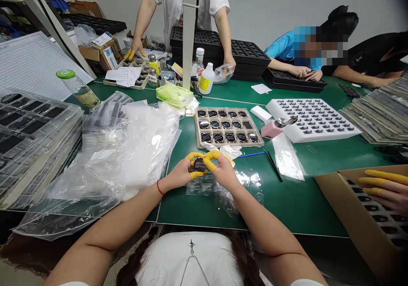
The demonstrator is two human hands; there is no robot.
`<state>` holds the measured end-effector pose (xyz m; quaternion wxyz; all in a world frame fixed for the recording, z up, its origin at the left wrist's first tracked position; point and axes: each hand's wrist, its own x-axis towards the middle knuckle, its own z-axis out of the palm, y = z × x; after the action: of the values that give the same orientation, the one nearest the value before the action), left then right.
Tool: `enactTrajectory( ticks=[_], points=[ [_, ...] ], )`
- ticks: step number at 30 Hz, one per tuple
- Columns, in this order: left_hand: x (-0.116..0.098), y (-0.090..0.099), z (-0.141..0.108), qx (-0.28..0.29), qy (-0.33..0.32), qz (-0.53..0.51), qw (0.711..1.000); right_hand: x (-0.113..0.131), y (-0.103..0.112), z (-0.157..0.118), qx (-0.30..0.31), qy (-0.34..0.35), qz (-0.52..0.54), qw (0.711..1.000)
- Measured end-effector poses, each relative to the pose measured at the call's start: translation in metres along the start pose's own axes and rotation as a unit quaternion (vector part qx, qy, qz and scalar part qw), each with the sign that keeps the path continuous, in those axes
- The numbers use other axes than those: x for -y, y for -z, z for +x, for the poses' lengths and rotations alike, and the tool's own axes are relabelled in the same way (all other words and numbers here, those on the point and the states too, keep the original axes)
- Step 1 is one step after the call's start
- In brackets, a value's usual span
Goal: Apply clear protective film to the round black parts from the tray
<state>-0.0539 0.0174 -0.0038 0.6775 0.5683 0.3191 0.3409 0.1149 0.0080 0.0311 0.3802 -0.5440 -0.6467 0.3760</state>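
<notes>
Yellow finger cots cover several fingertips on both of my hands. Between them is a round black disc (199,164), like a watch face, with small pale print on its surface. My left hand (182,172) grips its left edge with thumb and fingers. From the other side, the fingers of my right hand (224,171) pinch its right edge. Beneath the hands lie clear plastic film sheets (204,186) with printed lines. Just beyond, a clear tray (231,131) holds rows of similar round dark discs, and one compartment has no disc. Crumpled white tissue (231,151) touches the tray's near edge.
Plastic bags (127,150) and stacked trays (38,137) crowd the left. A pink pump bottle (272,128), white foam tray (314,120) and black tweezers (274,167) lie right. Another person's gloved hand (387,186) reaches over a cardboard box (338,205). Co-workers sit and stand opposite.
</notes>
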Motion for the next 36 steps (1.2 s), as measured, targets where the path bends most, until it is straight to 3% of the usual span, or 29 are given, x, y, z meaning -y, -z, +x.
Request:
enactTrajectory(
  ticks=[31,36],
  points=[
    [-0.0043,-0.0009,-0.0003,-0.002,0.018,0.004,1.0,-0.0019,-0.0042,-0.0023,-0.024,0.043,-0.051,0.997],
    [-0.0039,-0.0011,0.001,-0.011,0.034,0.002,0.999,-0.004,0.0035,-0.0004,-0.035,0.055,-0.107,0.992]
  ],
)
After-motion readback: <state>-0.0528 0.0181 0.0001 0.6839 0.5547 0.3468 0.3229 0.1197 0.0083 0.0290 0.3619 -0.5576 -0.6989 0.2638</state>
